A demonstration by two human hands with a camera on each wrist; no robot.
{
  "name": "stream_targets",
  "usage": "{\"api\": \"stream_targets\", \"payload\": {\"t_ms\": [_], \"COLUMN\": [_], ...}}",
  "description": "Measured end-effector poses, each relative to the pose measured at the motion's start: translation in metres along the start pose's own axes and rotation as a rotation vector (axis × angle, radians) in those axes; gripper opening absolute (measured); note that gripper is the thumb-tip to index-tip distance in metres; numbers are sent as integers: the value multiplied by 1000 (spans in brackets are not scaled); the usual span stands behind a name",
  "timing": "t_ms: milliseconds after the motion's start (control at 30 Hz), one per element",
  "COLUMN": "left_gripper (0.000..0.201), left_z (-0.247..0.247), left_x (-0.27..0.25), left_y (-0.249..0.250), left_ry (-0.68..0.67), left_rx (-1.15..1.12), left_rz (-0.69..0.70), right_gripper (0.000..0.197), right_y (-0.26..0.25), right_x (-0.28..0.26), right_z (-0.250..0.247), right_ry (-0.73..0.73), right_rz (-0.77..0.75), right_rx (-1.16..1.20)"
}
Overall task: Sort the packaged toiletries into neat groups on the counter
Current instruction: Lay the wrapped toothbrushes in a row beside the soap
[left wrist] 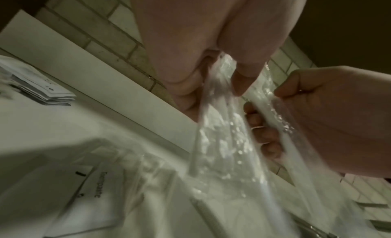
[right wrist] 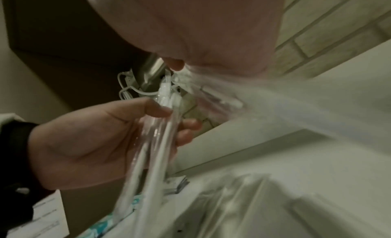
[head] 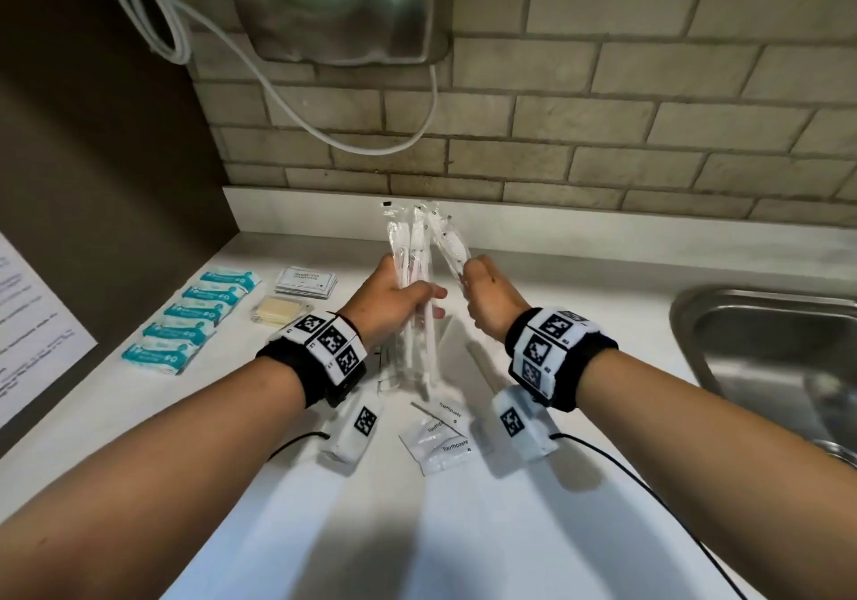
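Observation:
My left hand (head: 424, 302) grips a bundle of clear-wrapped white toothbrushes (head: 410, 237), held upright above the white counter (head: 579, 265). My right hand (head: 468, 277) pinches one more wrapped toothbrush (head: 447, 240) just right of the bundle, leaning toward it. In the left wrist view the bundle (left wrist: 217, 133) runs down from my left hand (left wrist: 211, 71), with my right hand (left wrist: 317, 116) beside it. In the right wrist view my right hand (right wrist: 190, 54) holds its packet (right wrist: 275, 98), and my left hand (right wrist: 95, 141) holds the bundle (right wrist: 156, 149). Toothpaste sachets (head: 440, 442) lie below my wrists.
A row of teal packets (head: 185, 321) lies at the left of the counter, with a stack of white card sachets (head: 306, 281) and a yellowish packet (head: 278, 312) behind it. A steel sink (head: 765, 358) is at the right. A hand dryer (head: 338, 1) hangs on the brick wall.

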State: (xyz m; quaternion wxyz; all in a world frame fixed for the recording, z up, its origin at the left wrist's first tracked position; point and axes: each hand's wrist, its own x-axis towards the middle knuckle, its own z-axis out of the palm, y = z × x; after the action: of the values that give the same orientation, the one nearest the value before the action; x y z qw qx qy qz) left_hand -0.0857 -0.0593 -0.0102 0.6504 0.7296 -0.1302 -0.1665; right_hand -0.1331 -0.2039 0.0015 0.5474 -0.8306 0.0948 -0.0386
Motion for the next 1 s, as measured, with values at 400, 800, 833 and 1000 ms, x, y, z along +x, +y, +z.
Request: {"api": "stream_targets", "payload": {"t_ms": [400,800,833,1000], "left_gripper": [41,48,48,41], "left_z": [-57,-128,-133,-152], "left_x": [-19,-21,-23,-26], "left_y": [-11,-33,-35,-35], "left_ry": [-87,19,37,63], "left_rx": [18,191,201,287], "left_rz": [-11,-131,-142,-122], "right_gripper": [5,49,45,63], "right_y": [-8,-9,-5,16], "right_x": [18,40,41,39], "right_z": [60,96,100,131], "right_ry": [-81,-65,-66,-297], "right_rz": [1,162,123,-60], "right_rx": [-4,-80,-233,-1150]}}
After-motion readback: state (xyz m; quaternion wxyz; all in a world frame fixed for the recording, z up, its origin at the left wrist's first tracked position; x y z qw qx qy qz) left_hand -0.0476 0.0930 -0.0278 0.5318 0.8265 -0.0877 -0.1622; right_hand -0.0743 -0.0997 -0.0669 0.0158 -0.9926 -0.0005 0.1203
